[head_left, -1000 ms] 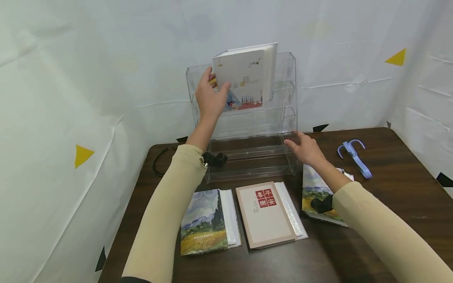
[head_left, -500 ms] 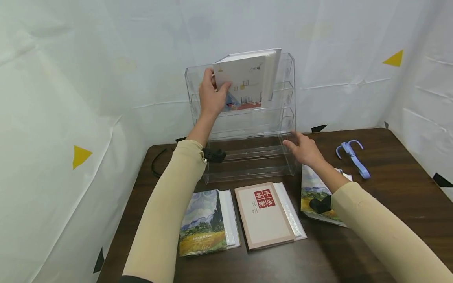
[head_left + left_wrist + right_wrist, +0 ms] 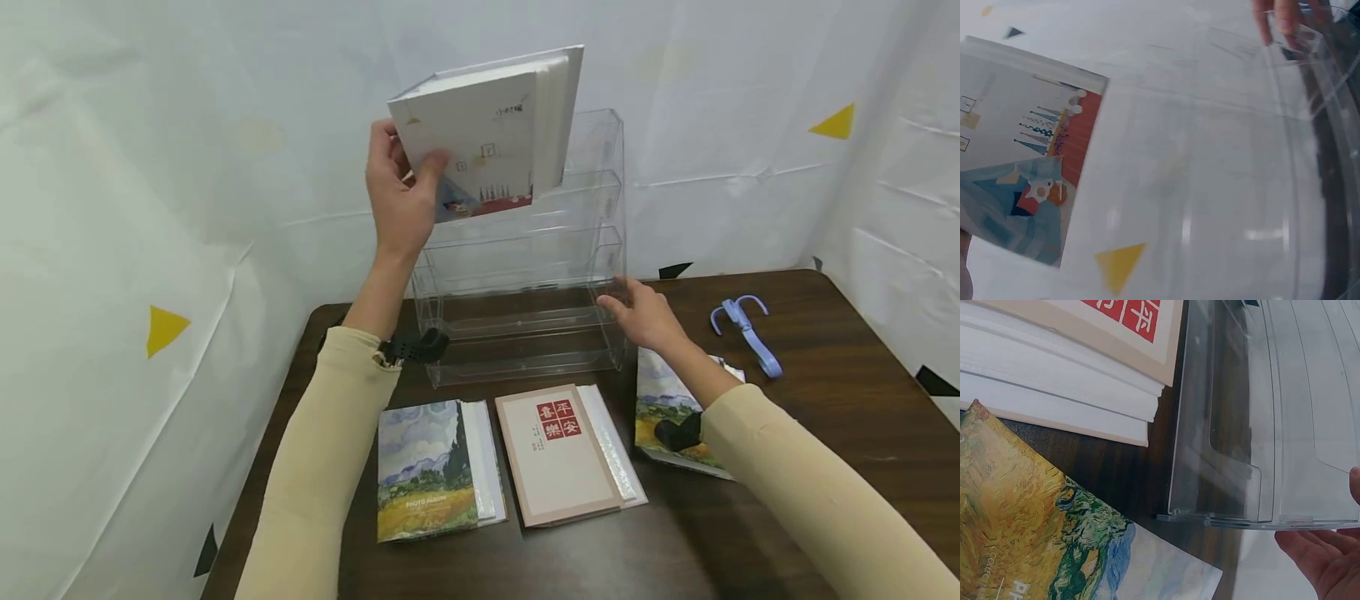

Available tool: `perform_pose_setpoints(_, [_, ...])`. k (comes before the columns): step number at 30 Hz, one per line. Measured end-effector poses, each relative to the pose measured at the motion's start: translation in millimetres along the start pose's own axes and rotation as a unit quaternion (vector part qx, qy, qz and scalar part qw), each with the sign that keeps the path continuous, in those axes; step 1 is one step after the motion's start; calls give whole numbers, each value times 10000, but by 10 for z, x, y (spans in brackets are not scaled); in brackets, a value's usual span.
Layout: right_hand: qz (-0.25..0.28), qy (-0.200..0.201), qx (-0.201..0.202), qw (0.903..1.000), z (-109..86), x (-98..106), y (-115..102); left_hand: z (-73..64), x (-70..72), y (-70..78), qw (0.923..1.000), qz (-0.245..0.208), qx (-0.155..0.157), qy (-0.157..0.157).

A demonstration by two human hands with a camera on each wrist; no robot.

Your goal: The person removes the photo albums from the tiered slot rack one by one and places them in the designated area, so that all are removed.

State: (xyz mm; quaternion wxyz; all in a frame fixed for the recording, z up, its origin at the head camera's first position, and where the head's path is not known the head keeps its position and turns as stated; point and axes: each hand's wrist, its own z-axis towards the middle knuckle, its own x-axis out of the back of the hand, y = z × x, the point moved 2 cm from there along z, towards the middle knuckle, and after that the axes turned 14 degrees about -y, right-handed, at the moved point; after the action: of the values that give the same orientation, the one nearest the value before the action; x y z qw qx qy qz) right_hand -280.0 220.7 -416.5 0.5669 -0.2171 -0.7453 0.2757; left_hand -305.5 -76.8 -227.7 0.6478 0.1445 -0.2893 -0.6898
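Observation:
My left hand [image 3: 403,204] grips a thick white photo album [image 3: 480,117] by its left edge, thumb across the front cover and fingers behind. The album is raised in front of the top of a clear acrylic display rack [image 3: 525,260], tilted, its printed cover facing me. In the left wrist view, the album's lower cover shows a blue and red drawing. My right hand [image 3: 649,318] holds the rack's right side panel low down. In the right wrist view its fingers [image 3: 1310,550] lie outside the panel, with the thumb on the inner side.
On the dark wooden table [image 3: 847,400] lie a landscape-painted album [image 3: 427,475], a beige album [image 3: 562,467] with red characters, and another painted album [image 3: 667,400] partly under the right forearm. A light-blue hooked stand [image 3: 750,333] lies right. White sheeting [image 3: 247,167] hangs behind.
The white album dipped slightly at the rack's top tier, then came up and left out of it with my left hand. My right hand stays on the rack's side.

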Motion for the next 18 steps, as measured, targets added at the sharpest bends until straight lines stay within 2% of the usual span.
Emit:
perform_pose_setpoints(2, [2, 4, -2, 10000, -8, 10, 4, -58, 122, 173, 9998, -133, -111, 22])
perform_pose_setpoints(4, [13, -1, -4, 10000, -13, 19, 12, -157, 275, 251, 9998, -152, -85, 28])
perform_pose_setpoints(6, [22, -7, -7, 10000, -14, 22, 20, -312, 450, 309, 9999, 44, 111, 13])
perform_pose_setpoints(9, [29, -13, -27, 10000, -17, 25, 27, -638, 731, 391, 9948, 710, 728, -33])
perform_pose_setpoints(11, [27, -12, -30, 10000, -16, 31, 34, -904, 889, 508, 9821, 1382, 1275, -44])
perform_pose_setpoints(12, [25, -10, -32, 10000, -16, 34, 38, -1040, 962, 560, 9723, 1767, 1531, -49])
perform_pose_setpoints(14, [13, -4, -30, 10000, -13, 42, 47, -1314, 1083, 652, 9422, 2524, 2203, -38])
perform_pose_setpoints(18, [16, -2, -38, 10000, -14, 60, 65, -1827, 1290, 683, 8574, 3689, 3588, -49])
